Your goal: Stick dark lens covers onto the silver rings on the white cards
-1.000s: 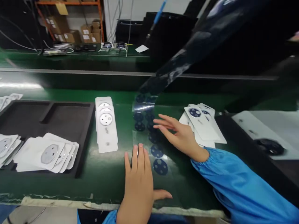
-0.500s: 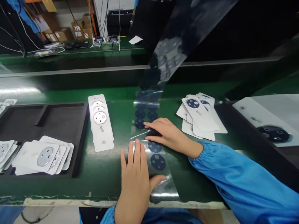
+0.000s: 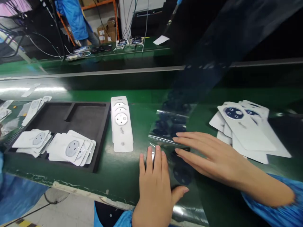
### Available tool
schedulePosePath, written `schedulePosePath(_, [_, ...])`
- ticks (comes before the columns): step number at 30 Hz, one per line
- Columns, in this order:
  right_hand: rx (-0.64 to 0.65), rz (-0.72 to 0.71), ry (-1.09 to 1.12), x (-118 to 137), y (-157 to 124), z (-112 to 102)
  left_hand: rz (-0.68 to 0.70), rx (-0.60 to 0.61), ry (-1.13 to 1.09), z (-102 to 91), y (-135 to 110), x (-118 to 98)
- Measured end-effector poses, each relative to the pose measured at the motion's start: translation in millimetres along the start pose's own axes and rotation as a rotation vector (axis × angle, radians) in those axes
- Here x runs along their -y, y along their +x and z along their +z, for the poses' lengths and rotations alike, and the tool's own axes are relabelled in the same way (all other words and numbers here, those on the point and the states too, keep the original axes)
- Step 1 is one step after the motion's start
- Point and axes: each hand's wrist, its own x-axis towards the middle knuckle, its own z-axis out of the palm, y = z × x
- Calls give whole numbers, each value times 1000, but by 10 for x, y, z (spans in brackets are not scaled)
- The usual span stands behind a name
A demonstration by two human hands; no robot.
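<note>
A clear plastic film strip carrying dark round stickers runs from the bench's front edge up and back to the right. My left hand lies flat on the green bench and the film's left edge, fingers stretched forward, thumb out to the side. My right hand reaches in from the right with extended fingers, the tips on or just above the film near a shiny crease. Its thumb is partly hidden. A loose pile of white cards with dark round stickers lies beyond my right hand.
Left of the film stands an overlapping stack of white cards with silvery faces. Further left, a black divided tray holds two fanned card piles. A raised ledge crosses behind. Blue clothing of another person shows at the back.
The view has swung left, so things sit further right. My right hand's fingers have straightened and spread from a pinch-like pose at the film. My left hand stays flat.
</note>
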Motion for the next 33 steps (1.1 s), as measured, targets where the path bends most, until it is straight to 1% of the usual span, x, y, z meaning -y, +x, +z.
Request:
schedulePosePath(2, [-46, -52, 35, 106, 28, -28, -6, 13, -16, -25, -10, -2])
schedulePosePath(3, [-88, -53, 57, 166, 43, -39, 1, 6, -35, -44, -11, 5])
schedulePosePath(4, [-147, -24, 90, 225, 57, -46, 4, -3, -65, -67, -7, 21])
schedulePosePath(5, [-204, 41, 147, 279, 68, -44, -3, -15, -95, -94, 2, 48])
schedulePosePath(7, [-270, 280, 351, 352, 78, -5, -77, -45, -125, -147, 29, 136])
schedulePosePath(8, [-270, 428, 496, 366, 78, 34, -136, -56, -113, -170, 39, 193])
schedulePosePath(10, [-230, 726, 832, 351, 73, 144, -271, -92, -32, -204, 23, 305])
schedulePosePath(11, [-215, 849, 993, 330, 71, 203, -323, -94, 23, -217, -12, 345])
schedulePosePath(12, [-222, 942, 1136, 306, 72, 258, -359, -82, 73, -228, -67, 365])
schedulePosePath(14, [-236, 1051, 1341, 263, 80, 332, -372, -32, 124, -254, -226, 336])
schedulePosePath(16, [-225, 1090, 1439, 241, 97, 355, -302, -35, 67, -291, -407, 227])
schedulePosePath(18, [-212, 1115, 1469, 237, 118, 345, -207, -95, -40, -332, -541, 93])
schedulePosePath(19, [-217, 1129, 1465, 240, 131, 339, -168, -108, -74, -350, -573, 33])
schedulePosePath(20, [-236, 1143, 1449, 246, 145, 336, -138, -93, -85, -367, -581, -16])
schedulePosePath(21, [-251, 1160, 1423, 257, 163, 337, -123, -52, -74, -383, -565, -52])
schedulePosePath(24, [-251, 1195, 1289, 324, 245, 367, -117, 131, -14, -432, -449, -88])
schedulePosePath(26, [-188, 1202, 1183, 398, 323, 399, -127, 194, -24, -478, -395, -80])
schedulePosePath(28, [-107, 1200, 1120, 477, 403, 427, -140, 201, -52, -529, -408, -76])
schedulePosePath(30, [-16, 1202, 1125, 539, 465, 443, -145, 168, -87, -571, -480, -95])
schedulePosePath(33, [131, 1230, 1163, 576, 502, 436, -149, 76, -135, -607, -612, -160])
